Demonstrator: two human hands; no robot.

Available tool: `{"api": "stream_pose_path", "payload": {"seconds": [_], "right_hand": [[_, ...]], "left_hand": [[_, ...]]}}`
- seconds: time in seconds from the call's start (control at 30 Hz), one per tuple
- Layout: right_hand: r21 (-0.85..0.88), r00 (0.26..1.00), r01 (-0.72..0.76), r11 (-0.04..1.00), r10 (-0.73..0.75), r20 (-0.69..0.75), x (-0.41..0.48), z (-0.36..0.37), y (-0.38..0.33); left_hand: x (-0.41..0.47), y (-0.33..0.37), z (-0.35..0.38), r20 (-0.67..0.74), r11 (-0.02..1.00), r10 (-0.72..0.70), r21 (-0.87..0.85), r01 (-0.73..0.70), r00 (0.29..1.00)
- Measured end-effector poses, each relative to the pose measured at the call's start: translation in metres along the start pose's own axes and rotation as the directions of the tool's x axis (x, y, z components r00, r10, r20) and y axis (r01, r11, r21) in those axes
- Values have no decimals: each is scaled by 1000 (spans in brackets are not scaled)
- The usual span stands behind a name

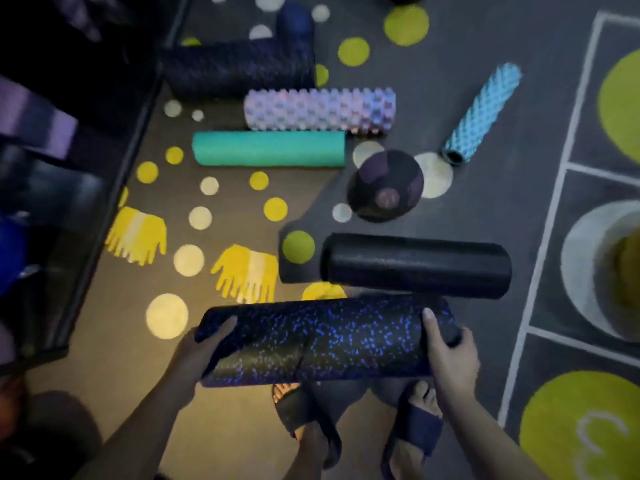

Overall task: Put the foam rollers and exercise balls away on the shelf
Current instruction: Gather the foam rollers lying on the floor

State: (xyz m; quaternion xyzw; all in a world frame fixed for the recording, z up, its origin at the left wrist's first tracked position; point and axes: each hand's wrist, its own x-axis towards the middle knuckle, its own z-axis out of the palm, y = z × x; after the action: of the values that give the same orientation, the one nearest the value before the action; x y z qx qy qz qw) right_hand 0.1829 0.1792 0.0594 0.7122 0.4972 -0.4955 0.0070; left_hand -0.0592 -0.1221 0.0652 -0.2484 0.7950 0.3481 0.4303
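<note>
Blue-speckled roller point(322, 341) held level, seemingly clear of floor point(114, 341); left grip point(199, 349), right grip point(450, 355) each clasp 1 end.

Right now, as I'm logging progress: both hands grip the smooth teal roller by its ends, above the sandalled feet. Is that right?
Not quite. In the head view the left hand and right hand grip the black blue-speckled roller by its ends, above the sandalled feet. The smooth teal roller lies untouched, farther ahead.
</note>
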Motion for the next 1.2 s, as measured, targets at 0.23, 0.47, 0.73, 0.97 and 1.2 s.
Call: {"api": "stream_pose_path", "payload": {"seconds": [0.23, 0.47, 0.73, 0.97, 1.2], "right_hand": [[-68, 966, 233, 970, -223, 131, -2, 82, -121], [-833, 819, 552, 39, -216, 532, 148, 158, -70], [-721, 706, 679, -139, -148, 693, 211, 173, -26], [-634, 624, 773, 2, -178, 761, 67, 229, -36], [-504, 469, 857, -103, -246, 848, 5, 417, -120]], "left_hand": [[-22, 68, -87, -378, 921, -43, -373, -110, 925], [149, 70, -113, -511, 837, -85, -502, -216, 855], [290, 144, -68, -474, 915, 211, -213, -344, 855], [289, 189, 5, -271, 892, 407, 323, -316, 872], [249, 168, -41, -355, 820, 571, 294, -491, 740]]}}
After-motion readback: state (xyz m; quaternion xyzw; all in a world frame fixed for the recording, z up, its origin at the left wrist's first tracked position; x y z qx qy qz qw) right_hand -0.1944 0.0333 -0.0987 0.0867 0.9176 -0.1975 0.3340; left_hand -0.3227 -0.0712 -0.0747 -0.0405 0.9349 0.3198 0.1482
